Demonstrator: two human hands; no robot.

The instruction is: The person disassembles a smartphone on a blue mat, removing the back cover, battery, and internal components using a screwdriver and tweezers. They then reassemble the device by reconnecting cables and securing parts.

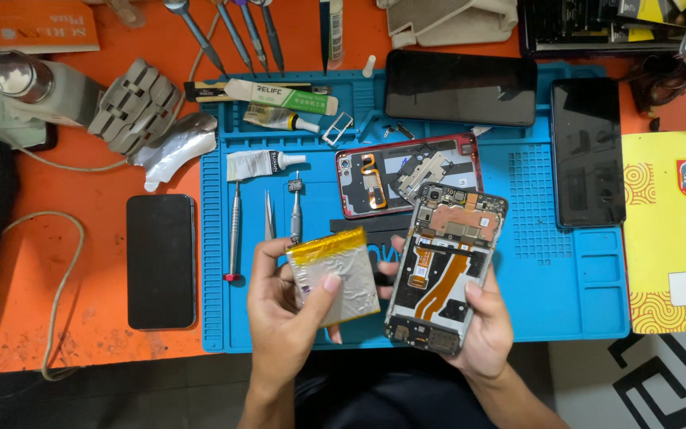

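Observation:
My left hand [283, 318] grips a flat silver battery [335, 274] with a yellow strip along its top edge, thumb pressed on its face. My right hand [482, 326] holds an opened phone [446, 266] by its lower part, its circuit board and orange ribbon cables facing up, the battery bay bare. Battery and phone sit side by side just above the blue work mat [565, 294]. A red phone back cover [406, 175] with small parts lies on the mat just behind them.
A screwdriver [234, 230], tweezers [269, 214] and a glue tube [260, 164] lie on the mat's left part. Two dark phones [460, 87] [587, 151] rest at the back and right, another [161, 260] on the orange table at left. A yellow box [672, 230] sits far right.

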